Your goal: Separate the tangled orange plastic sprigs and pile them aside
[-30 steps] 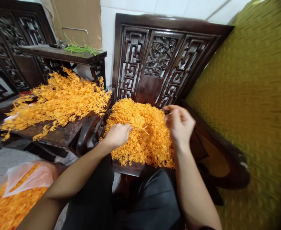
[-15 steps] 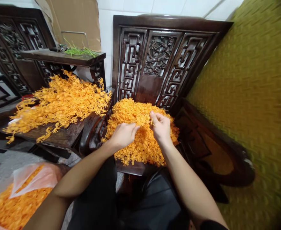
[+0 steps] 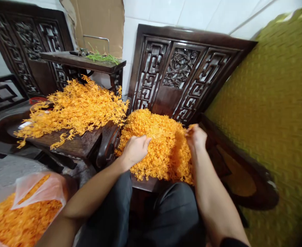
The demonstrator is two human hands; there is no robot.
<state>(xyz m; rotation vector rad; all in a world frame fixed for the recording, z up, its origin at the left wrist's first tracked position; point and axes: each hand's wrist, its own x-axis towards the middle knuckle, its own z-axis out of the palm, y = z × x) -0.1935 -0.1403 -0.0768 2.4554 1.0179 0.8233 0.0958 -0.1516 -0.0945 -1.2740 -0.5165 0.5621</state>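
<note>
Your right hand (image 3: 197,138) has swung away from your left hand (image 3: 136,150), pinching an orange piece (image 3: 192,126) beside the orange heap (image 3: 154,151) on the chair (image 3: 147,184); a hasty flick could drop it, though whether your left's closed fingertips hold anything, I cannot tell.

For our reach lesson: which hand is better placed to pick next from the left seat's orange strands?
Probably left: the left hand is nearer those orange strands; the right hand is farther, holding something orange.
</note>
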